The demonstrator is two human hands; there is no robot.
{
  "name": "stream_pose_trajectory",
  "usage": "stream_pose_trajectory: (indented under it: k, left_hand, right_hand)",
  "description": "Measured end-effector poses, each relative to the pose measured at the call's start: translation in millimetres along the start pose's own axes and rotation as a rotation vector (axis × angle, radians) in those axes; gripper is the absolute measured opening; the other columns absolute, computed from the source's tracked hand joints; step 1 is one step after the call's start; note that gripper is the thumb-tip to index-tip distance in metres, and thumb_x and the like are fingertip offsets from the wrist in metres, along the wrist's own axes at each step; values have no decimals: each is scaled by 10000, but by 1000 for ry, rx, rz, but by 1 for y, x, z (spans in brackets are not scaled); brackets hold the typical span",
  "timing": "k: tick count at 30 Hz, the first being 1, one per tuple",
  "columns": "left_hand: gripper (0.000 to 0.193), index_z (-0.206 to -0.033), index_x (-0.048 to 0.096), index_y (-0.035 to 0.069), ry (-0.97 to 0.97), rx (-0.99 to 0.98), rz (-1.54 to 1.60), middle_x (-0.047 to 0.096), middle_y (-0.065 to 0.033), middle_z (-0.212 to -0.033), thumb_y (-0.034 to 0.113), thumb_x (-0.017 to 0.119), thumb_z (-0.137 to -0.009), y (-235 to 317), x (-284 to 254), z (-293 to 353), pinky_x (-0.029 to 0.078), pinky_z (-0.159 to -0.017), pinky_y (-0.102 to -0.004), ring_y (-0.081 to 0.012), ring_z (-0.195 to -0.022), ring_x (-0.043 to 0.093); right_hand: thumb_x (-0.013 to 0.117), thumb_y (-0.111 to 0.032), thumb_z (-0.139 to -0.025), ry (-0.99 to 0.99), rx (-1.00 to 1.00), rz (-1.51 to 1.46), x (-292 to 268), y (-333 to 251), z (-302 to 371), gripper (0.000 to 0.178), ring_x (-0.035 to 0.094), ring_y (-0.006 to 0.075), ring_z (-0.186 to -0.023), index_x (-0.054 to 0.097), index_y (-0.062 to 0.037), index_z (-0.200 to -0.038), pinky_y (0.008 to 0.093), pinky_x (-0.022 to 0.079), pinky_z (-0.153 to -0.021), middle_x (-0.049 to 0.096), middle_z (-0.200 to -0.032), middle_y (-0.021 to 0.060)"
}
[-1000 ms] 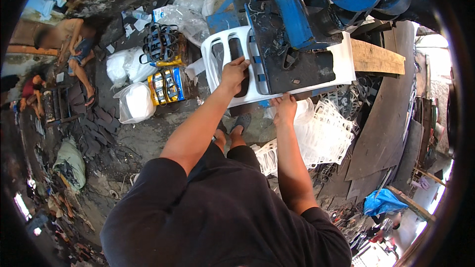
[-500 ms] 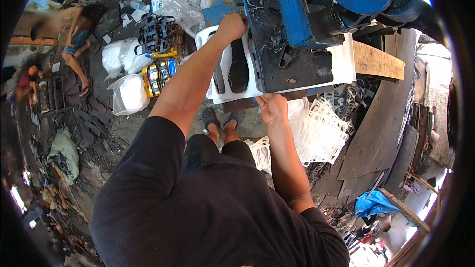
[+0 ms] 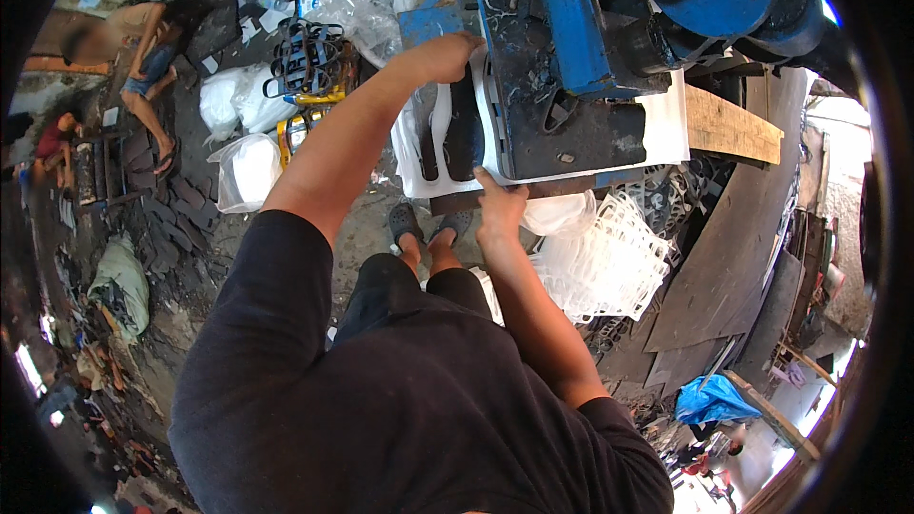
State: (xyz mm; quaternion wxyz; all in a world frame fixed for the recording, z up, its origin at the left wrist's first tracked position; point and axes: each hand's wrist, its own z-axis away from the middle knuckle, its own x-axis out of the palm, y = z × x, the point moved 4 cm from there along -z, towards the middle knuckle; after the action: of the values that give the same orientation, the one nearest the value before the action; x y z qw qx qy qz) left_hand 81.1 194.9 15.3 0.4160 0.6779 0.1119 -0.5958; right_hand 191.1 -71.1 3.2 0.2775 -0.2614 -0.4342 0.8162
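Observation:
A white sheet [image 3: 489, 128] with long sole-shaped cut-outs lies on the bed of a blue press [image 3: 583, 33], partly under a dark plate [image 3: 581, 138] littered with scraps. My left hand [image 3: 447, 59] is closed at the sheet's far edge, beside the plate's corner; its fingertips are partly hidden. At the near edge, my right hand [image 3: 501, 205] pinches the sheet, with one digit on top and the other fingers underneath, mostly out of sight. Dark surface shows through the cut-outs. A small dark strap-like loop [image 3: 556, 116] rests on the plate.
Stacked white cut-out sheets [image 3: 609, 262] stand below the press at right. Black-and-yellow strapped forms [image 3: 303, 62] and white plastic bags [image 3: 249, 171] lie at left. A wooden board [image 3: 733, 124] and dark sheets [image 3: 709, 266] are right. Other people [image 3: 143, 67] sit far left.
My right hand has slid left along the sheet's near edge, and a digit now presses on its top. My left hand stays at the far edge. The view has shifted slightly.

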Motion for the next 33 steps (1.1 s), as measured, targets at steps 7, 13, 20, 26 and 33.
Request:
stream_pose_trajectory:
  k: [7,13,20,26,33]
  left_hand:
    - [509,-1321,574,112,-87,-155,40,642,-210,-1200,-6,567,-826,18,-27,2,511,-949,-453,-397,-1127,605]
    - [519,-1273,625,171,-87,-57,29,677,-185,-1125,151,756,-771,1,-26,-10,525,-905,-471,-387,-1072,635]
    - [502,-1222,656,138,-93,-17,74,680,-186,-1119,206,790,-743,0,-28,-11,514,-892,-458,-384,-1075,630]
    - [339,-1145,674,57,187,-134,402,673,-232,-1084,237,639,-859,-10,-20,-12,494,-879,-473,-432,-1026,617]
    - [319,-1056,699,52,98,-154,231,674,-240,-1045,300,617,-874,5,-13,-20,501,-852,-503,-459,-974,619]
  right_hand:
    - [811,-113,-743,229,-134,355,23,9,-4,796,279,462,-1261,252,178,-1230,509,235,-1105,310,-1307,371]
    - [786,-115,-759,241,-119,353,25,9,-8,778,295,471,-1270,246,197,-1223,506,250,-1103,317,-1306,387]
    - [819,-155,-736,147,-126,366,20,-1,-8,825,414,428,-1197,306,175,-1291,464,348,-1047,363,-1310,337]
    - [806,-107,-771,45,-322,401,-39,-33,23,774,485,315,-1065,352,113,-1358,419,456,-933,395,-1241,227]
    - [835,-132,-760,-197,-700,596,-44,-48,-13,415,534,251,-784,577,104,-983,345,518,-662,436,-1101,197]
